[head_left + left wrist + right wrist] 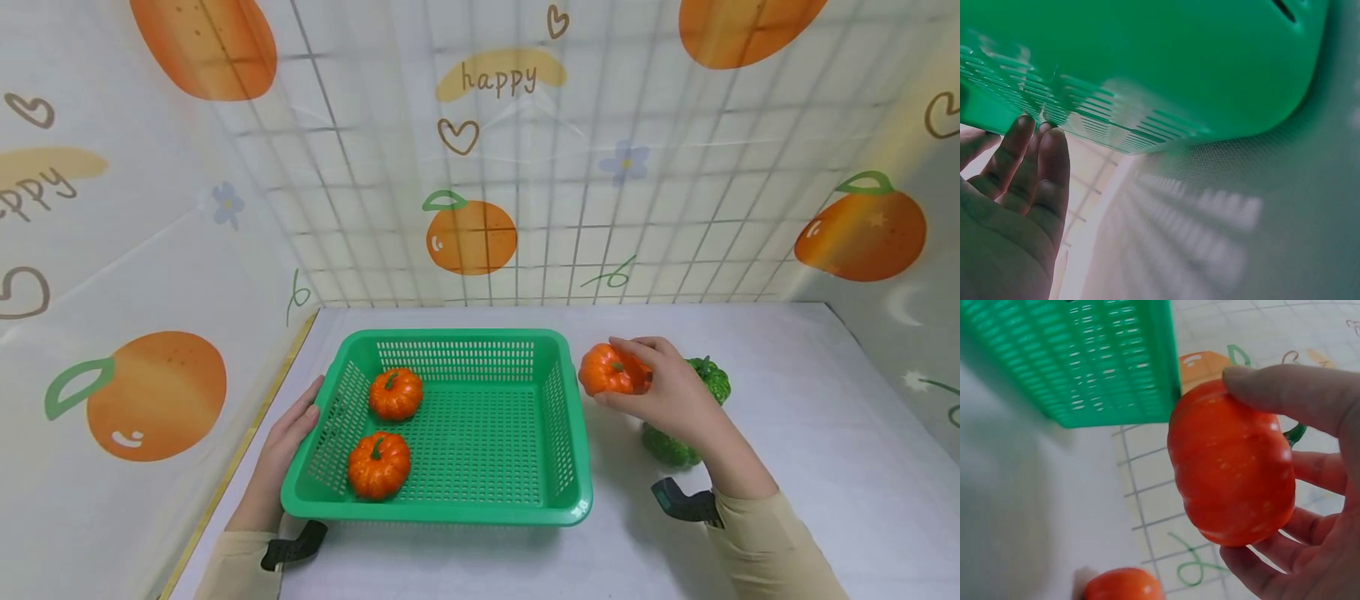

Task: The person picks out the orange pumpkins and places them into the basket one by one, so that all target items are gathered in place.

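Observation:
A green plastic basket stands on the table with two small orange pumpkins inside, one behind the other, both along its left side. My left hand rests against the outside of the basket's left wall, its fingers fairly straight along the slots. To the right of the basket, my right hand holds a third orange pumpkin between thumb and fingers, beside the basket's right rim. Another orange one shows below it, mostly hidden by the hand in the head view.
Two glossy green ribbed vegetables lie on the table at the right, one behind my right hand and one partly under the wrist. A white printed curtain over a wire grid closes off the back.

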{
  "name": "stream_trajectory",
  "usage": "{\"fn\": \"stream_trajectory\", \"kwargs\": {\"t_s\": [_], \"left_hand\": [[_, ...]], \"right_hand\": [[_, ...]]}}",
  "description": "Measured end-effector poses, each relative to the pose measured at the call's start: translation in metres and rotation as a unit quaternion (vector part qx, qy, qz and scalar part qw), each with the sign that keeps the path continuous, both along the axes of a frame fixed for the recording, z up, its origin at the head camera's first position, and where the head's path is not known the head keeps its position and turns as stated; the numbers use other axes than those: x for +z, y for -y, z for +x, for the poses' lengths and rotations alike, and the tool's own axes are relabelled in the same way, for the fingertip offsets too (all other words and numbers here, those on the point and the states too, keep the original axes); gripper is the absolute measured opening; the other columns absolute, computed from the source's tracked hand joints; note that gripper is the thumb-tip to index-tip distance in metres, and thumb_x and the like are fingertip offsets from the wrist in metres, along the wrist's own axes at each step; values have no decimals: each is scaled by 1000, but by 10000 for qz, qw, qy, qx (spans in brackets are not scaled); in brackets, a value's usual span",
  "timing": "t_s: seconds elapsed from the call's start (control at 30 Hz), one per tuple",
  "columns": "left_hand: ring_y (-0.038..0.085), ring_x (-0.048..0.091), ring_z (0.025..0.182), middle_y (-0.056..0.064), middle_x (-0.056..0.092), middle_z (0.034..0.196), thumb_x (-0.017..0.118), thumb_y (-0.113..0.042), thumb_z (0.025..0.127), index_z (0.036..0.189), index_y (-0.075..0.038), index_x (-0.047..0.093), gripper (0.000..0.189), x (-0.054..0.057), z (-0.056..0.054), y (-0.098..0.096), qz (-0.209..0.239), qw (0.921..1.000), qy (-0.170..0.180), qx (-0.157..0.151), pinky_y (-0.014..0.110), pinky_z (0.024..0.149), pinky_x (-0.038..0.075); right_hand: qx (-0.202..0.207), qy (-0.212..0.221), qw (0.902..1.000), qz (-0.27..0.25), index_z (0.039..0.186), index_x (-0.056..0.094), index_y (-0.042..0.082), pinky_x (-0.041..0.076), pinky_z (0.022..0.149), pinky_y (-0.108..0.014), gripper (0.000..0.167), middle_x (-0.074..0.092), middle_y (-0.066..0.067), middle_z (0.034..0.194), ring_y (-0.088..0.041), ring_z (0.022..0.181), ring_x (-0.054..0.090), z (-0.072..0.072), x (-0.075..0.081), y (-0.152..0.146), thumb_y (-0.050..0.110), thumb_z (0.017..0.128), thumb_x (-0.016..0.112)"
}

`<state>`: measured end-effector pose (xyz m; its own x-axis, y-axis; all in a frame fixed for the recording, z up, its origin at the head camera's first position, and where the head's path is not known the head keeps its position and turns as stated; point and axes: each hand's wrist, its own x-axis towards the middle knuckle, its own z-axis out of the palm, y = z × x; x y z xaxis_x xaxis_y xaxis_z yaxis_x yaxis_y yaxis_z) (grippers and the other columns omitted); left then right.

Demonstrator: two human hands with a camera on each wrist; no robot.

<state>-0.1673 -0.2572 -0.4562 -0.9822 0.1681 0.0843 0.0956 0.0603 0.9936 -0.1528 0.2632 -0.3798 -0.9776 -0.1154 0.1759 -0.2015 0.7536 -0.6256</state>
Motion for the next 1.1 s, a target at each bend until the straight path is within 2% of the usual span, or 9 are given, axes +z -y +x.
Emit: {"fn": "stream_trajectory", "kwargs": {"t_s": [0.27, 0.53, 0.7, 0.9, 1.1], "left_hand": [[14, 18, 147, 0, 23, 162, 40, -28, 108, 158, -19, 27, 52, -1, 1, 0, 21, 10000, 15, -11, 14, 101, 34], [15, 17, 146, 0, 24, 162, 41, -30, 108, 158, -19, 27, 53, 0, 0, 0, -75, 9999, 44, 60, 13, 100, 34], [15, 18, 146, 4, 23, 162, 41, -29, 108, 158, -15, 26, 54, -1, -2, 0, -97, 9999, -43, 63, 13, 100, 34], [14, 16, 147, 1, 22, 163, 41, -28, 108, 158, -17, 27, 53, -2, 0, 1, -13, 10000, -2, -2, 13, 100, 34], [13, 17, 146, 3, 23, 162, 42, -28, 108, 158, -15, 27, 54, -2, -1, 1, -90, 9999, -134, 2, 13, 101, 33]], "right_hand": [[319, -92, 9993, -169, 144, 53, 14, 53, 83, -50, 80, 47, -12, 133, -31, 110, 54, -13, 20, 16, 46, 77, 84], [754, -79, 9968, -233, 143, 54, 11, 53, 82, -45, 78, 48, -10, 130, -28, 108, 54, -24, 32, 35, 40, 77, 86], [963, -65, 9953, -100, 144, 53, 12, 53, 83, -43, 77, 48, -8, 130, -25, 109, 54, -30, 37, 47, 37, 79, 85], [1160, -78, 9932, 84, 144, 53, 15, 53, 83, -40, 79, 48, -7, 132, -24, 111, 53, -41, 44, 63, 40, 77, 86], [1274, -153, 9914, 263, 144, 54, 18, 52, 85, -40, 79, 48, -7, 133, -24, 112, 52, -50, 50, 77, 42, 77, 85]]}}
